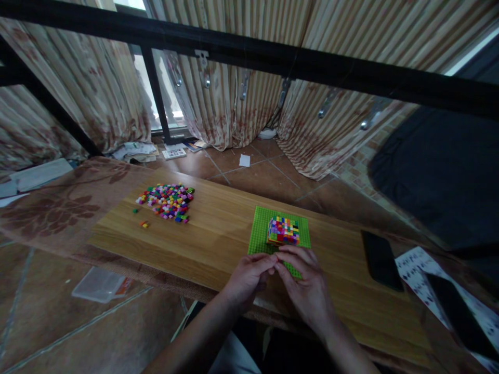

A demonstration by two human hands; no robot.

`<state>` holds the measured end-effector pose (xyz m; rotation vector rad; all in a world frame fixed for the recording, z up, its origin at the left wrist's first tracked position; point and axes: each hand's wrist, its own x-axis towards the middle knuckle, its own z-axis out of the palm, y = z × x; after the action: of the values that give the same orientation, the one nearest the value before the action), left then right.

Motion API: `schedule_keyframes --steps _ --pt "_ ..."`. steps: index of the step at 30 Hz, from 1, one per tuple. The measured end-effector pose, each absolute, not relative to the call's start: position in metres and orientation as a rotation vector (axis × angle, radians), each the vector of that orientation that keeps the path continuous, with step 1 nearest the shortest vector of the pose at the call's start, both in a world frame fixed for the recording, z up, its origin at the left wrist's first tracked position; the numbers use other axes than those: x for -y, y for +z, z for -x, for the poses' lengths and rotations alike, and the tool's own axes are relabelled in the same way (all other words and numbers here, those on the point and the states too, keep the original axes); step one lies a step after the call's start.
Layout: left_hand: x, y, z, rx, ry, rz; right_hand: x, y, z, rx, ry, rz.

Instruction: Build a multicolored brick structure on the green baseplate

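Observation:
A green studded baseplate lies on the wooden board, bearing a block built of many small multicoloured bricks. Just in front of that block, over the plate's near edge, my two hands meet at the fingertips. My left hand is closed in a pinch, and my right hand pinches from the other side. Between the fingertips a tiny reddish spot shows, too small to make out. Loose bricks lie in a pile on the left part of the board.
Near the pile are a green brick and orange and yellow bricks. A black phone-like slab lies at the right, beside a printed sheet and another dark device. A clear plastic box is on the floor.

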<state>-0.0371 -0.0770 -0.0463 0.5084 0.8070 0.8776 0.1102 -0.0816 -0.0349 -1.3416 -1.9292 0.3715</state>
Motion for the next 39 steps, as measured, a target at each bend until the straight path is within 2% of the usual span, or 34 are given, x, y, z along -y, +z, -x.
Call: schedule_keyframes --steps 4,10,15,22,30,39 --pt "0.073 -0.047 0.033 -0.891 0.895 -0.629 0.080 -0.031 -0.116 1.965 0.318 1.334" --pt "0.040 -0.046 0.031 -1.221 1.209 -1.229 0.077 -0.035 -0.130 1.821 0.315 1.401" --pt "0.009 -0.044 0.025 -1.499 1.093 -1.499 0.078 -0.040 -0.133 1.705 0.365 1.434" --pt "-0.008 -0.043 0.014 -1.719 0.917 -1.518 0.079 -0.042 -0.136 1.576 0.470 1.458" --pt "-0.019 -0.055 0.009 -1.675 1.003 -1.391 0.077 -0.036 -0.135 1.480 0.565 1.448" --pt "-0.023 -0.067 0.005 -1.584 1.097 -1.282 0.053 -0.045 -0.134 1.632 0.389 1.425"
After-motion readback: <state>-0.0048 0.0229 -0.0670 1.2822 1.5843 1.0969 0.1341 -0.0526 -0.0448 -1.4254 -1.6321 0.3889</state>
